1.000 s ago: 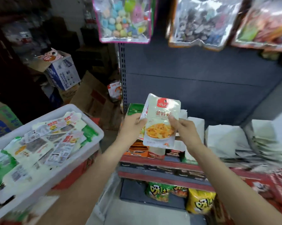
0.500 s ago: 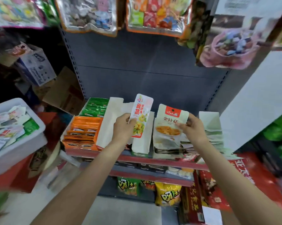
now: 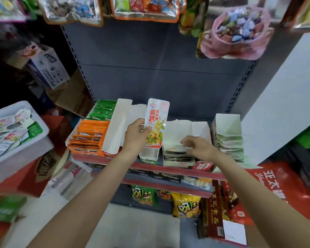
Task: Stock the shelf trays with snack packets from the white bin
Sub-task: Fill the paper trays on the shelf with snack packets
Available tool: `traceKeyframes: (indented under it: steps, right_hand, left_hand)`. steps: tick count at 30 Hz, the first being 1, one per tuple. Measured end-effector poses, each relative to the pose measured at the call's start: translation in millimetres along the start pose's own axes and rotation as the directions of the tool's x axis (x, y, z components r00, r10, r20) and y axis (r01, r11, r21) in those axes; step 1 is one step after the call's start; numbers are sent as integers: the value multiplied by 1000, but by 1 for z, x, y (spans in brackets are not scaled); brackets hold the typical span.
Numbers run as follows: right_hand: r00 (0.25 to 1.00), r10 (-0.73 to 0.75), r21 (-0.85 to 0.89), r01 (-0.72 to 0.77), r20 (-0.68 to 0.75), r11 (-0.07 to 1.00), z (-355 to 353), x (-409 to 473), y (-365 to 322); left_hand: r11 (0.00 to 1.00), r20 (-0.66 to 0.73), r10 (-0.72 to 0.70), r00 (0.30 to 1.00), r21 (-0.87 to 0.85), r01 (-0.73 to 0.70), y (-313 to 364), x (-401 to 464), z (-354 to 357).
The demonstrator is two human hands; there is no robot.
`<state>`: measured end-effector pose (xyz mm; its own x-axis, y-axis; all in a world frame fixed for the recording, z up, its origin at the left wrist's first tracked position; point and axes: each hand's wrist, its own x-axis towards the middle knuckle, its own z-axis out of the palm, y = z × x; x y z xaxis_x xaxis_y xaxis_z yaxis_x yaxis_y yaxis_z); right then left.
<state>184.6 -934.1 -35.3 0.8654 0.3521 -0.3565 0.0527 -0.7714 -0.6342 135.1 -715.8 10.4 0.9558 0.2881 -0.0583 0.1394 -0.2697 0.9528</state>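
White-and-red snack packet (image 3: 156,122), upright, pinched in the left hand (image 3: 135,136) above a white shelf tray (image 3: 149,154). Right of that tray, the right hand (image 3: 199,147), fingers loosely spread, hovers over stacked packets (image 3: 177,153). Far left: the white bin (image 3: 23,151).

Left hand (image 3: 135,136) holds a narrow packet (image 3: 156,122) upright; right hand (image 3: 200,148) touches stacked packets (image 3: 177,153).

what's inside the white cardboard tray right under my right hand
A flat stack of snack packets fills the white cardboard tray, their edges showing at its front. The right hand covers part of the top packet; lower packets show only edges.
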Motion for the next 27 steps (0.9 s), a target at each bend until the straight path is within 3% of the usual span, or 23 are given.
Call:
traceKeyframes:
  steps: [2, 3, 7, 9, 11, 14, 17, 19, 20, 22, 27]
  right_hand:
    - [992, 10, 130, -27, 124, 991, -9, -8, -6]
    - [994, -20, 199, -2, 106, 980, -15, -12, -11]
    - [958, -106, 473, 226, -267, 852, -38, -27, -24]
    - [921, -133, 527, 323, -367, 786, -51, -31, -25]
    - [894, -128, 467, 341, -430, 816, -64, -32, -23]
    - [839, -97, 322, 308, -535, 895, -78, -32, -9]
    - [736, -135, 40, 215, -663, 976, -86, -34, 10]
    - [678, -161, -93, 137, -717, 986, -85, -36, 16]
    - [662, -177, -123, 127, -728, 984, -83, -36, 17]
    - [689, -203, -146, 141, -696, 979, -76, -32, 20]
    - [884, -217, -340, 71, -413, 938, -58, -16, 29]
  left_hand:
    - [1000, 40, 5, 999, 2, -5, 3, -1, 7]
    - [1000, 58, 18, 998, 4, -18, 5, -1, 10]
    - [997, 172, 67, 983, 30, -74, 16, 2, 29]
    - [992, 274, 80, 958, 71, -103, 20, 5, 44]
    - [979, 332, 106, 937, 130, -157, 23, 10, 62]
    - [912, 306, 205, 930, 285, -295, 23, 21, 82]
    - [661, 358, 254, 899, 614, -431, 14, 36, 93]
    - [498, 426, 199, 882, 732, -466, 8, 44, 95]
    - [461, 449, 165, 878, 752, -471, 5, 47, 96]
    - [459, 469, 132, 873, 752, -473, 2, 50, 98]
    - [519, 456, 156, 876, 717, -465, 0, 50, 100]
